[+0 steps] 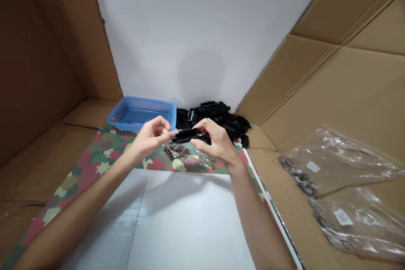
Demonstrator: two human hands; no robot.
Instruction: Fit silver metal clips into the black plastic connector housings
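In the head view, my right hand (217, 139) grips a black oblong plastic piece (186, 134) between thumb and fingers at its right end. My left hand (151, 137) is closed in a pinch on a small silvery metal piece (178, 130), close against the black piece's left end; whether the two are joined I cannot tell. Just below lie a heap of small metal parts (176, 151) and, to its right, a scatter of smaller shiny bits (208, 160). A large pile of similar black pieces (221, 114) lies behind my right hand.
A blue plastic basket (139, 128) stands at the back left on a patterned cloth (103, 156). White sheeting (190, 215) covers the near surface. Cardboard walls (341, 88) rise at both sides. Clear plastic bags (341, 164) holding metal parts lie at the right.
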